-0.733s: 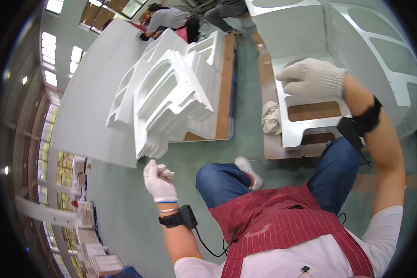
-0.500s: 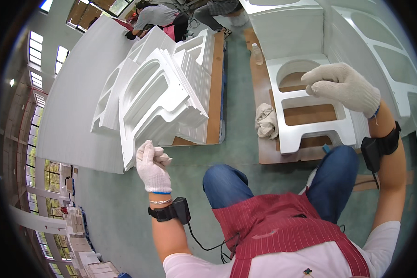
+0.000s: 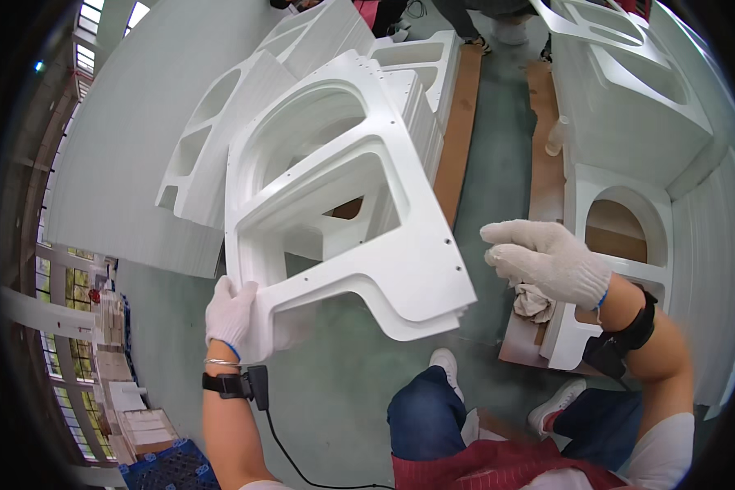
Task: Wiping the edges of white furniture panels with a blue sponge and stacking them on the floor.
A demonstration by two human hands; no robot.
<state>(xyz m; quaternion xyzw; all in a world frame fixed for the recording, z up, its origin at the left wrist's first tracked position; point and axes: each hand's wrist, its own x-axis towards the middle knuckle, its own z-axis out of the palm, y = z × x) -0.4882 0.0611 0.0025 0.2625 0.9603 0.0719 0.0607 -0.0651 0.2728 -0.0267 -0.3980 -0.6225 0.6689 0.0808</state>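
My left hand [image 3: 230,314], in a white knit glove, grips the lower left corner of a white moulded panel [image 3: 420,273] with rounded cutouts. This panel tops a tilted stack of similar pieces, and its lower edge juts out over the floor. Thumb and fingers close round the corner, though some fingers are hidden behind it. To the right of the panel's right corner, my gloved right hand [image 3: 551,261] hovers apart from it, fingers stretched out, with nothing held. Beneath that hand a crumpled whitish cloth [image 3: 533,304] lies by another white panel [image 3: 578,327].
Brown board [image 3: 465,106] lies under the left stack. More white panels [image 3: 645,82] stand at the right, near a clear bottle [image 3: 557,135]. A large pale sheet stack [image 3: 131,180] fills the left. Blue pallet [image 3: 171,469] at lower left; people's legs [image 3: 457,16] at the far end.
My left hand has moved from beside the stack onto the panel's corner. The top panel now reaches nearer and farther right. My right hand has come down and left, and my view has shifted.
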